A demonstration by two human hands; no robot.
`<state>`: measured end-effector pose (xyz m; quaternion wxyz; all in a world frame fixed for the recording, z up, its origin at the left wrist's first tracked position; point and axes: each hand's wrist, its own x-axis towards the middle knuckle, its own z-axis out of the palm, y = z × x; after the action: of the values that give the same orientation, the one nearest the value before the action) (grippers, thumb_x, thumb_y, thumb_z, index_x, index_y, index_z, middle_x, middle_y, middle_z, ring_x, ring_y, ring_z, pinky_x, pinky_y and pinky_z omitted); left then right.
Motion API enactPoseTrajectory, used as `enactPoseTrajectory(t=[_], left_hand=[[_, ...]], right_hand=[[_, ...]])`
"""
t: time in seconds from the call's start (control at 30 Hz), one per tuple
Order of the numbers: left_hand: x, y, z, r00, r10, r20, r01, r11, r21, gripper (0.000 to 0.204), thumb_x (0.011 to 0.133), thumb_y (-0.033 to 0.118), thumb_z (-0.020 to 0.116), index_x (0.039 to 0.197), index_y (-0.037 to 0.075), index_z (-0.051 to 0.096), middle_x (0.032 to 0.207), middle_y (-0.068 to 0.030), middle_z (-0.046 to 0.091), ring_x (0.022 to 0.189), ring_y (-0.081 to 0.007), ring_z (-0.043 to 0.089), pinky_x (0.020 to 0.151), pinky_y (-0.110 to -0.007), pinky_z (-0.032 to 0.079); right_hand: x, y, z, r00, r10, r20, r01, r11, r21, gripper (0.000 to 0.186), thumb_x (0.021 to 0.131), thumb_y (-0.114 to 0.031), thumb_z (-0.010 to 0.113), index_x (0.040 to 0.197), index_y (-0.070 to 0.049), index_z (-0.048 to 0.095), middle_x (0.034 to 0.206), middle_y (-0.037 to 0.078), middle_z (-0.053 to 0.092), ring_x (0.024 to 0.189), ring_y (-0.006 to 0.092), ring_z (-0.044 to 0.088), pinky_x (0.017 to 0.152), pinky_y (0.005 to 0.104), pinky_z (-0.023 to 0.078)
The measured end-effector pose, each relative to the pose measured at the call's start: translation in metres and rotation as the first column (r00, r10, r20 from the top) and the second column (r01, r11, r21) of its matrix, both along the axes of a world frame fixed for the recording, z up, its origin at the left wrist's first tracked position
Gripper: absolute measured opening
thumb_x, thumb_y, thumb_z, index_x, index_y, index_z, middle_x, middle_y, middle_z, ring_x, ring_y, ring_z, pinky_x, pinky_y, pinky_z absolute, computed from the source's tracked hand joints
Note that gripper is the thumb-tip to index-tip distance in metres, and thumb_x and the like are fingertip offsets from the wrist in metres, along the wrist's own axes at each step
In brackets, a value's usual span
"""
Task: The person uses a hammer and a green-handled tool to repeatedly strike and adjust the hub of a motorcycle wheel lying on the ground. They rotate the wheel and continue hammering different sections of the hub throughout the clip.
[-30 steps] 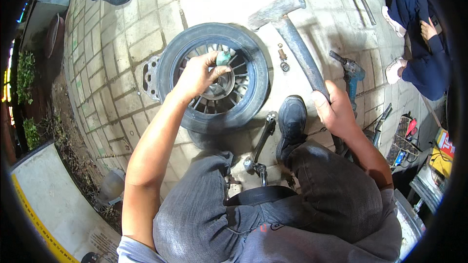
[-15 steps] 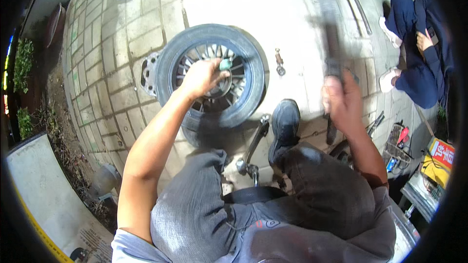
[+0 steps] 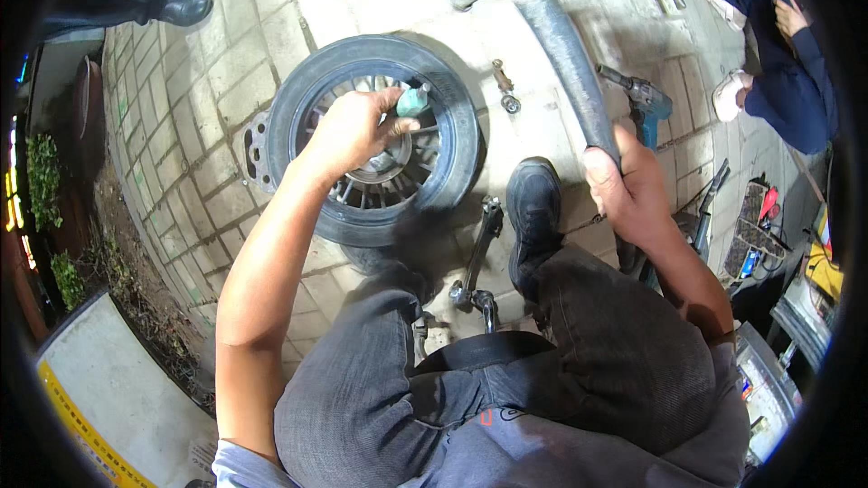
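Now the left hand (image 3: 348, 131) pins a green-handled tool (image 3: 413, 101) on the wheel (image 3: 366, 140) hub, while the right hand (image 3: 624, 185) grips the hammer (image 3: 542, 14), raised right of it.

Left hand (image 3: 348, 131) reached forward on an extended arm, fingers curled in a grip; right hand (image 3: 628, 185) was raised, fist clenched, forearm bent.
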<state>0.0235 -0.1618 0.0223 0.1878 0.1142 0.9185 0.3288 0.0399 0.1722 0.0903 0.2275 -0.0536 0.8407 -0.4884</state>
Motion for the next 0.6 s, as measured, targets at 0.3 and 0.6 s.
enactPoseTrajectory(t=[0.3, 0.6], left_hand=[[0.008, 0.002, -0.008, 0.997, 0.006, 0.078, -0.013, 0.996, 0.092, 0.033, 0.084, 0.028, 0.072, 0.106, 0.004, 0.065, 0.085, -0.0201, 0.066, 0.08, -0.0367, 0.064, 0.072, -0.041, 0.049], [0.011, 0.006, -0.008, 0.996, 0.074, 0.055, -0.076, 0.997, 0.033, 0.038, 0.084, 0.036, 0.072, 0.106, 0.005, 0.066, 0.087, -0.0219, 0.066, 0.086, -0.0393, 0.064, 0.074, -0.043, 0.049]], right_hand=[[0.017, 0.01, -0.006, 0.995, 0.095, 0.016, -0.097, 0.986, 0.138, 0.031, 0.093, -0.027, 0.064, 0.092, 0.003, 0.055, 0.063, 0.014, 0.052, 0.056, 0.0189, 0.049, 0.055, 0.0351, 0.042], [0.033, 0.016, -0.035, 0.988, 0.157, -0.004, -0.153, 0.971, 0.183, 0.029, 0.094, -0.026, 0.063, 0.094, 0.002, 0.054, 0.066, 0.017, 0.059, 0.058, 0.0232, 0.057, 0.055, 0.0366, 0.046]])
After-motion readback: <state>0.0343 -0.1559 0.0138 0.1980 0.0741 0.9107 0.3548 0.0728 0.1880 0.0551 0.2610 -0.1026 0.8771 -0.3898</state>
